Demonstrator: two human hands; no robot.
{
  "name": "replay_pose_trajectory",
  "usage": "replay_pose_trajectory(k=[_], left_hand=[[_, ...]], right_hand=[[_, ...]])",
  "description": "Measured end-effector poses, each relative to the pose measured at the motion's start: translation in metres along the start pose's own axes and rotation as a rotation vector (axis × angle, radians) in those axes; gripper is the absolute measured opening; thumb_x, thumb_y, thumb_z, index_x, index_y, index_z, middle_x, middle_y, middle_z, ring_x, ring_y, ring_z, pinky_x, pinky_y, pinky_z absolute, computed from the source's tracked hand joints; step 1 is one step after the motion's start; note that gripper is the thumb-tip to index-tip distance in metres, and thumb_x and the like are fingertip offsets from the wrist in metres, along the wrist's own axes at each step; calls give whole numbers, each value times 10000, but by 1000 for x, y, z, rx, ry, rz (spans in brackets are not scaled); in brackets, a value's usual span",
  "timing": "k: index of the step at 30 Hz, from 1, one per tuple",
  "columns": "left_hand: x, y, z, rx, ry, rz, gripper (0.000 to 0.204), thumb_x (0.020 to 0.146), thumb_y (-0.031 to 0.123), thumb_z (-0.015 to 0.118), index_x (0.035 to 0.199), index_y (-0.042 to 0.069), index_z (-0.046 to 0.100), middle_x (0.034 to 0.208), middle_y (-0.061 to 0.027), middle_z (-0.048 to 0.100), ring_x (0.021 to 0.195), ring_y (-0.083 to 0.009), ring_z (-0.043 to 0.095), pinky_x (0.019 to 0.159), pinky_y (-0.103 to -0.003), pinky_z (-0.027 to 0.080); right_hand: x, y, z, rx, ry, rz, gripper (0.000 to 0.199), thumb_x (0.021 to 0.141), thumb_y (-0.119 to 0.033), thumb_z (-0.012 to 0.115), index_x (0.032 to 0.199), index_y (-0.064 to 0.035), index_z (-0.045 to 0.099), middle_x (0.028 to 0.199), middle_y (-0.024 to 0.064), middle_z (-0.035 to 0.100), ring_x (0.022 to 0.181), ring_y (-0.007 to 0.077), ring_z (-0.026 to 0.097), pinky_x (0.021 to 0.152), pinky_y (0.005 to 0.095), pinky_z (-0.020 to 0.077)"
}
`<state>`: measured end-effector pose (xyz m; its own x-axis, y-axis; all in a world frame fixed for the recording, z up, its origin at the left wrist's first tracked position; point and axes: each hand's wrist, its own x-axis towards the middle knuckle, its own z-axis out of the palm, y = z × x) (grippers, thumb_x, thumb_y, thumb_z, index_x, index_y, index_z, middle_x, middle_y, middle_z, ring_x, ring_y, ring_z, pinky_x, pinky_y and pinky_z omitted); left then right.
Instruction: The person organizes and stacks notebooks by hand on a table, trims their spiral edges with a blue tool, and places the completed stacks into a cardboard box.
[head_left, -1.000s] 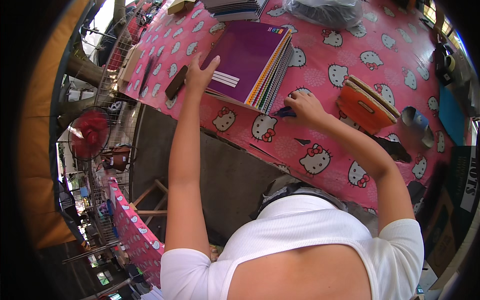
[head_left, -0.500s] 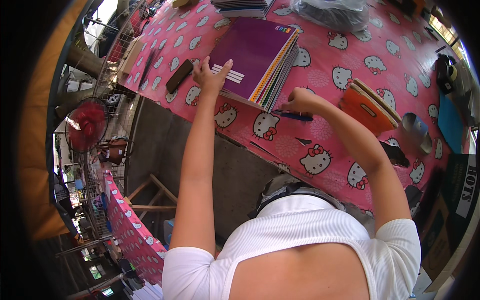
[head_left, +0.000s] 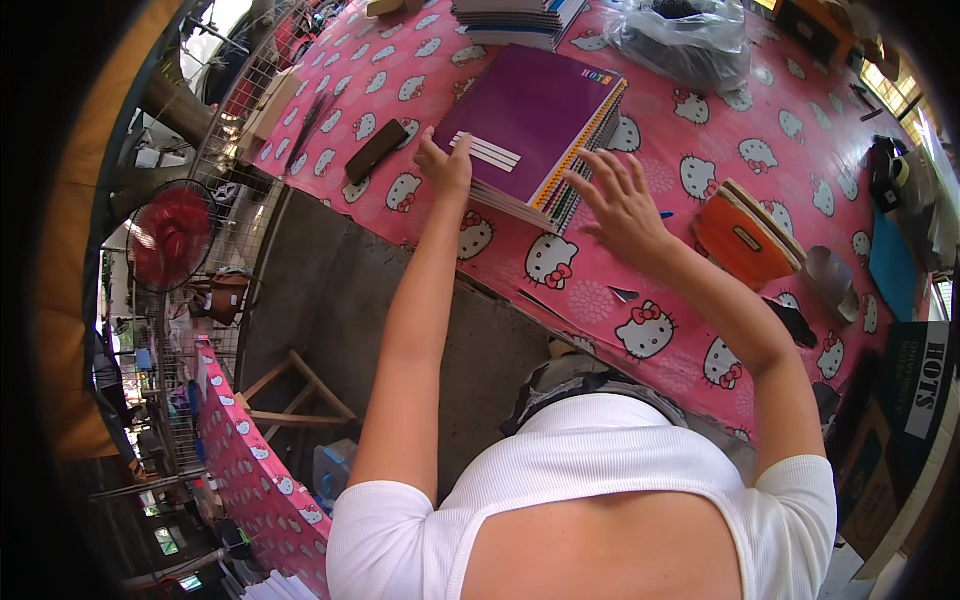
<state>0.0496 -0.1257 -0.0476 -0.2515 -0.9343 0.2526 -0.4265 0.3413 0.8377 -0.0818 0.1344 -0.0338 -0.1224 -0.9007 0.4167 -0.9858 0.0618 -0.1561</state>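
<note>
The left hand is pressing the near left corner of the purple notebooks while the right hand, fingers spread open, is hovering beside them on the pink surface.

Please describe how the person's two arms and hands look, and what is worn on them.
Both forearms are bare. The left hand and right hand wear no gloves; no rings or watch show. Short white ribbed sleeves cover only the upper arms.

The pile of notebooks beyond the purple notebook stack gets chopped off by the top edge. A blue pen right of that stack is mostly hidden behind the right hand. Stuff at the far right rim is too warped to make out.
</note>
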Motion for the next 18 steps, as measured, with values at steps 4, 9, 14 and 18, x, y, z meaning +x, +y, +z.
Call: replay_pose_trajectory(k=[4, 9, 14, 18], left_hand=[[-1, -12, -8, -358, 7, 4, 651, 869, 329, 598, 1355, 9, 305, 1389, -223, 269, 1281, -306, 292, 1040, -401, 279], [10, -14, -34, -599, -250, -191, 552, 922, 345, 545, 1302, -30, 405, 1296, -135, 462, 1231, -209, 395, 1036, -328, 283], [25, -23, -29, -676, -291, -194, 510, 920, 352, 556, 1258, -18, 465, 1229, -119, 518, 1168, -181, 442, 1009, -316, 312], [47, -39, -44, -766, -297, -239, 411, 900, 286, 598, 1171, -10, 508, 1106, -92, 568, 1037, -154, 505, 911, -302, 389]], right_hand=[[39, 10, 14, -19, 28, -271, 757, 702, -217, 735, 1369, -206, 377, 1332, 96, 402, 1248, 270, 379, 1057, 513, 249], [68, 23, -2, -58, 27, -551, 725, 568, -294, 805, 1225, -165, 526, 1189, 35, 522, 1134, 201, 500, 1023, 474, 309], [93, 19, -14, 14, 35, -667, 780, 518, -277, 803, 1216, -56, 535, 1170, 95, 561, 1089, 251, 538, 992, 454, 378], [102, -13, -9, -10, 116, -697, 760, 560, -296, 756, 1222, -5, 524, 1169, 149, 580, 1066, 283, 566, 973, 431, 408]])
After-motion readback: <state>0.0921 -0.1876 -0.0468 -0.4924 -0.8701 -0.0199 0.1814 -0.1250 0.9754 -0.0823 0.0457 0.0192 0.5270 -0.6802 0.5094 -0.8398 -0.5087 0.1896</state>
